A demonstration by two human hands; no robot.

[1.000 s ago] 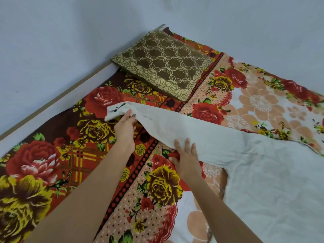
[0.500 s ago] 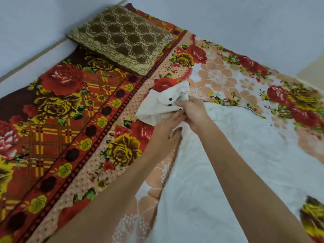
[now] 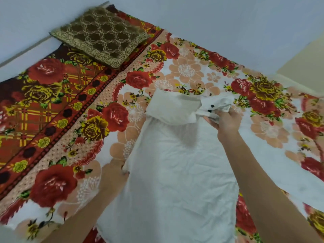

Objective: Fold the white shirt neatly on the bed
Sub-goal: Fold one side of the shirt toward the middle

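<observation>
Since half a second ago your hands have parted: then both were bunched together at the sleeve cuff, now your left has dropped back to the shirt's left edge while your right has carried the cuff across the top. Largest first, the bed (image 3: pixel 52 106) is covered by a floral spread of red and yellow roses, with no readable writing on it. On it the white shirt (image 3: pixel 175 172) lies spread flat along the middle, crumpled, its sleeve (image 3: pixel 171 108) folded across the upper end. At the far left corner sits a brown and gold patterned cushion (image 3: pixel 101 35) (no label that can be read). Your right hand (image 3: pixel 226 120) has its fingers closed on the cuff (image 3: pixel 215 105), where dark buttons show. Your left hand (image 3: pixel 112 174) pinches the shirt's side edge, though it is blurred, so the grip is hard to judge.
</observation>
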